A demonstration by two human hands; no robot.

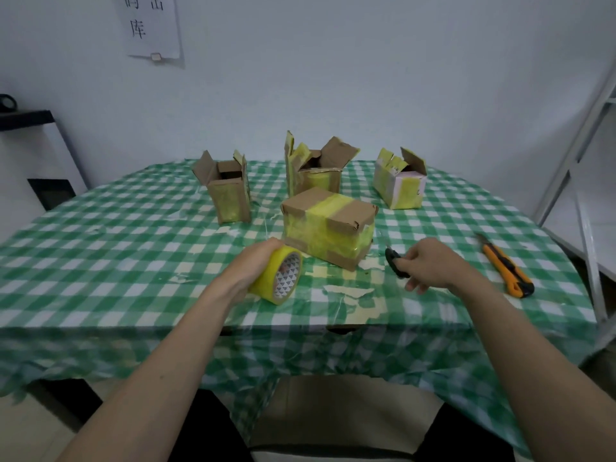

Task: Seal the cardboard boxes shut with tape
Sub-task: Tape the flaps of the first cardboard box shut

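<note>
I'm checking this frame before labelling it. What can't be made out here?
- Head view: the small black tool in the right hand is mostly covered by the fingers; its type is unclear.
- Insides of the three open boxes at the back, e.g. the left one, are hidden by their walls and flaps.
- The tape roll in the left hand: its loose end is not visible.
- The wall notice is cut off by the top edge.

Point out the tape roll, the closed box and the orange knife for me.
tape roll (266,278): head view, on its yellow outer band.
closed box (328,210): head view, on its taped top.
orange knife (505,266): head view, on its handle.
</note>
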